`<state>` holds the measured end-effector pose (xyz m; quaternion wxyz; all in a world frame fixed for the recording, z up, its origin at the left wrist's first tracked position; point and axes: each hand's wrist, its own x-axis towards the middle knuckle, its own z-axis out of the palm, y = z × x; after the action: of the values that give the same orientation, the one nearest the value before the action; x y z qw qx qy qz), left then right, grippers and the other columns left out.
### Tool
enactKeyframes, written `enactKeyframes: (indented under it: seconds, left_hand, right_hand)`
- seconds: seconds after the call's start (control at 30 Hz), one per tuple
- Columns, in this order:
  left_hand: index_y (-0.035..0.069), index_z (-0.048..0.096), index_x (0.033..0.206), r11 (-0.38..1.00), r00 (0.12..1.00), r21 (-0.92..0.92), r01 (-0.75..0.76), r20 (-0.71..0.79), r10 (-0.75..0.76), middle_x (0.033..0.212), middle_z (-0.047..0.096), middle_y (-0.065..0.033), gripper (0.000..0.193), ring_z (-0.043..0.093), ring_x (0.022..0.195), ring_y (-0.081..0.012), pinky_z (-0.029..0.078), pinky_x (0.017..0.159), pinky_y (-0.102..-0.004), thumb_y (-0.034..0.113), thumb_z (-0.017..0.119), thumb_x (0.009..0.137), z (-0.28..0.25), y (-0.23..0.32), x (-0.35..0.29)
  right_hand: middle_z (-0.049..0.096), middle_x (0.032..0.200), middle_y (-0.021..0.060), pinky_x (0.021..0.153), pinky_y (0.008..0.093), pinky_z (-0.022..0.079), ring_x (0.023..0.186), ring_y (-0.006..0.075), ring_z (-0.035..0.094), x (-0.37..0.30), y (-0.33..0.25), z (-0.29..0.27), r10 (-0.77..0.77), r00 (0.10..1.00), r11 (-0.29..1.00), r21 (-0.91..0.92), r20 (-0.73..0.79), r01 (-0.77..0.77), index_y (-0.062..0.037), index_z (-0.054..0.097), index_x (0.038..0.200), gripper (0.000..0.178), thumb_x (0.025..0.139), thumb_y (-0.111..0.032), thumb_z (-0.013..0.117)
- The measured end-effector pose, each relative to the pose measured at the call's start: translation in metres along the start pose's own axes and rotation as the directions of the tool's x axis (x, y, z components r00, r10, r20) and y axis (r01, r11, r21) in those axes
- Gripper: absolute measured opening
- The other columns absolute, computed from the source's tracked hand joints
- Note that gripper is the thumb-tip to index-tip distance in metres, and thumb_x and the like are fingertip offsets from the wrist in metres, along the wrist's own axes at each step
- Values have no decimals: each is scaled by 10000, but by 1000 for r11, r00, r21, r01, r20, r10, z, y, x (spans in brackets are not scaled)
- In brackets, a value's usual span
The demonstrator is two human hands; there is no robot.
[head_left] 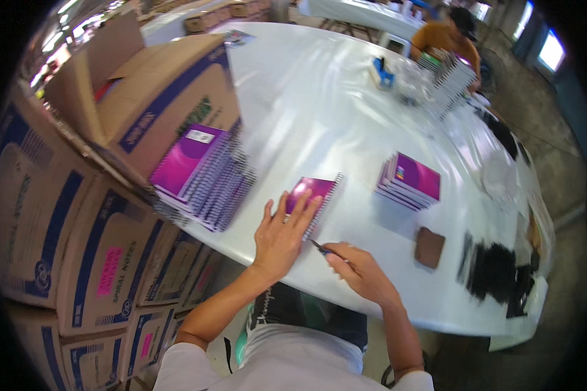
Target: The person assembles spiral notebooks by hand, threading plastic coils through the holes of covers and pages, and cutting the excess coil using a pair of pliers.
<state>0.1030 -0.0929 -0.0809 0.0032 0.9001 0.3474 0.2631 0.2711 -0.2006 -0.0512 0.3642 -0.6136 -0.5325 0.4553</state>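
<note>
On the white surface (346,117), a purple spiral notebook (314,195) is lying near the front edge. The left hand (280,238) is resting flat and open on its lower end, fingers spread. The right hand (362,270), at four o'clock from it, is closing its grip around a thin dark tool (319,247). A tall notebook stack (205,174) is sitting at nine o'clock, a shorter pile (409,180) at three. Cardboard boxes (111,195) are crowding the left side. Another person (447,36) is working at the far end.
</note>
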Motion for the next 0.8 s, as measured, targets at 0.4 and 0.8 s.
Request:
enactKeyframes:
  seconds: [0.4,0.8]
  left_hand:
    - [134,596,1328,582,955,-798,-153,-272,-122,1418,534,-93,482,404,1385,-312,238,1168,-438,321,634,886,-144,-97,31]
    - [171,442,1456,972,937,26,234,259,-233,1549,324,-172,1054,207,1445,-443,218,1154,-542,780,528,601,-160,-134,6]
  right_hand:
    - [531,1286,168,829,368,508,967,253,607,47,19,-12,-439,829,875,-373,-347,307,-21,609,1224,444,806,-61,754]
    - [617,1146,95,830,334,506,964,204,614,81,-7,-92,-599,590,774,-579,-541,255,-35,666,1073,237,839,-42,710]
